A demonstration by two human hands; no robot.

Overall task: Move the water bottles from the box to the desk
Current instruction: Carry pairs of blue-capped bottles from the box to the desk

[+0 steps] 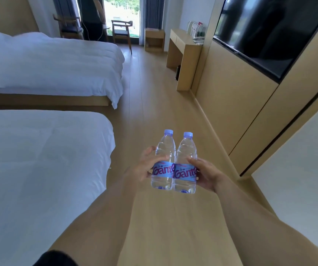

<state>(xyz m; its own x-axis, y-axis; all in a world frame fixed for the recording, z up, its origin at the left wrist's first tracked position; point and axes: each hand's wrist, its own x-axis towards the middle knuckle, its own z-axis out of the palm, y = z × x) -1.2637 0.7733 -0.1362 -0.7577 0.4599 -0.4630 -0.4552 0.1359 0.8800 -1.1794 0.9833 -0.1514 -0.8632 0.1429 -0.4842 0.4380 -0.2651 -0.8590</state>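
Two clear water bottles with blue caps and blue labels stand upright side by side, held in the air over the wooden floor. My left hand point(146, 166) grips the left water bottle point(164, 162) around its label. My right hand point(206, 173) grips the right water bottle point(186, 166) the same way. The bottles touch each other. The wooden desk point(183, 45) stands far ahead against the right wall, with several items on its top. No box is in view.
Two beds with white covers, a near bed point(39, 169) and a far bed point(48, 68), fill the left side. A wooden aisle point(154, 93) runs ahead between the beds and the right wall panelling with a dark TV point(269, 29). A chair point(121, 33) and a small cabinet point(154, 40) stand by the window.
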